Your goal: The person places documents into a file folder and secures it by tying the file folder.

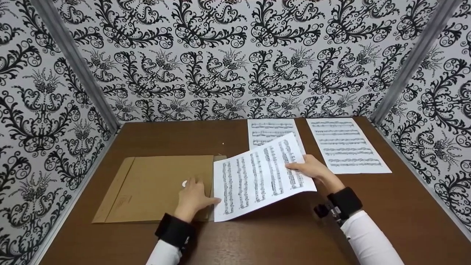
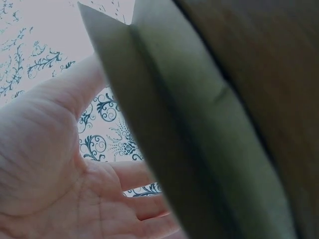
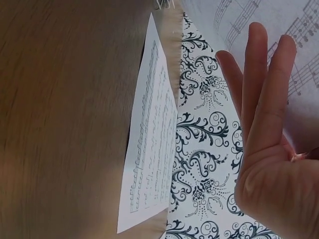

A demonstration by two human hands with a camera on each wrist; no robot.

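A brown paper envelope (image 1: 158, 184) lies on the table, its mouth facing right. My left hand (image 1: 193, 195) rests on its upper side near the mouth, beside a small white disc (image 1: 184, 183); the thumb reaches to the edge. In the left wrist view the envelope's mouth (image 2: 164, 99) gapes, and the left hand (image 2: 65, 164) shows its palm with fingers spread, tips hidden behind the paper. My right hand (image 1: 312, 169) pinches a sheet of music (image 1: 254, 176), thumb on top, fingers (image 3: 264, 94) straight underneath. The sheet slants up from the envelope's mouth.
Two more sheets of music lie flat at the back: one (image 1: 270, 129) partly behind the held sheet, another (image 1: 346, 147) at the right. The brown wooden table (image 1: 235, 243) is bounded by patterned wall panels (image 1: 228, 73) at the back and both sides.
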